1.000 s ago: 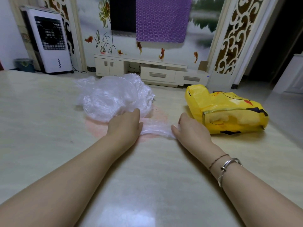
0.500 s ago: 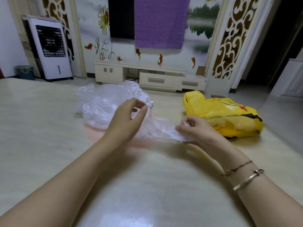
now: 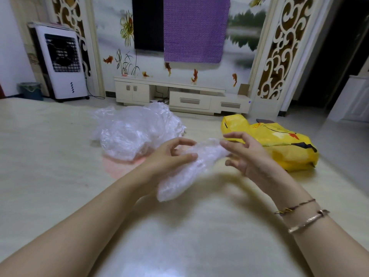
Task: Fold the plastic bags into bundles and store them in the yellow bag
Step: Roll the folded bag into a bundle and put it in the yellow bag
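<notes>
Both hands now work clear of the pale tabletop [image 3: 179,236], where a second ago they pressed a clear plastic bag [image 3: 185,166] flat: the left hand [image 3: 169,156] pinches the crumpled strip between thumb and curled fingers, while the right hand [image 3: 245,154] holds its far end, fingers partly spread. The lift suggests folding has given way to bundling, with storage not yet begun. Behind lie the pile of loose plastic bags [image 3: 135,132] and, right, the yellow bag [image 3: 279,144] on its side.
</notes>
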`<state>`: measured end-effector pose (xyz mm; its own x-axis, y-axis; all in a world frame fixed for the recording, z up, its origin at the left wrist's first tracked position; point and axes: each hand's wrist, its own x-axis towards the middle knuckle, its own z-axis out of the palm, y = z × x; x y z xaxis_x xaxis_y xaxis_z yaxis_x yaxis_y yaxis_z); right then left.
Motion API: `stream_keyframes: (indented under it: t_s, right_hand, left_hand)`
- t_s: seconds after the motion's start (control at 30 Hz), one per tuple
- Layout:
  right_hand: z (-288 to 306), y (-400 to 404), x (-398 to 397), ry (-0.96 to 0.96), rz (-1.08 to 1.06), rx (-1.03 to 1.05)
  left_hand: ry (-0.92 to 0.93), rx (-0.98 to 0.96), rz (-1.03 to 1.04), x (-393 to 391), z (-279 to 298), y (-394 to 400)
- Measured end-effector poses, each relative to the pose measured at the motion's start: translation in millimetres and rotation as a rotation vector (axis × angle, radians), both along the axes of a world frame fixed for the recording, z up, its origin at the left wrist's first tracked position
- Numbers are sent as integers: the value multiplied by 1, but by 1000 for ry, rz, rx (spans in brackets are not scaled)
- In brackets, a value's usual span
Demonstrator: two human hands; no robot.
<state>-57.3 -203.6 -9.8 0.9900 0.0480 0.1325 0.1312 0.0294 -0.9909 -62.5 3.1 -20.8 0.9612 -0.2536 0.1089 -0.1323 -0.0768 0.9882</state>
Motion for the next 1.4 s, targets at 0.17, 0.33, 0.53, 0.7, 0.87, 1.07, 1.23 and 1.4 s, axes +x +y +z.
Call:
stream_keyframes:
  t_s: [0.17, 0.33, 0.53, 0.7, 0.87, 1.07, 1.23, 1.4]
  right_hand:
    - [-21, 8, 2, -687, -89, -848]
    - [-28, 29, -5, -859, 63, -1052]
    - [-30, 27, -7, -800, 207, -1115]
    - [-29, 22, -12, -585, 271, -1045]
    - [-23, 18, -13, -340, 335, -845]
    - [-30, 24, 2, -279, 182, -646]
    - [-40, 35, 21, -227, -76, -604]
    - [-44, 35, 22, -229, -169, -828]
  left_hand:
    - [68, -165, 299, 12, -12, 1]
    - [88, -139, 361, 18, -25, -3]
    - [-233, 312, 394, 19, -29, -1]
    - [-454, 368, 246, 10, -12, 5]
    - [-254, 465, -5, 7, -15, 4]
    - [-51, 457, 93, 9, -10, 2]
    - [6, 550, 151, 9, -12, 1]
    - [7, 497, 213, 17, -21, -4]
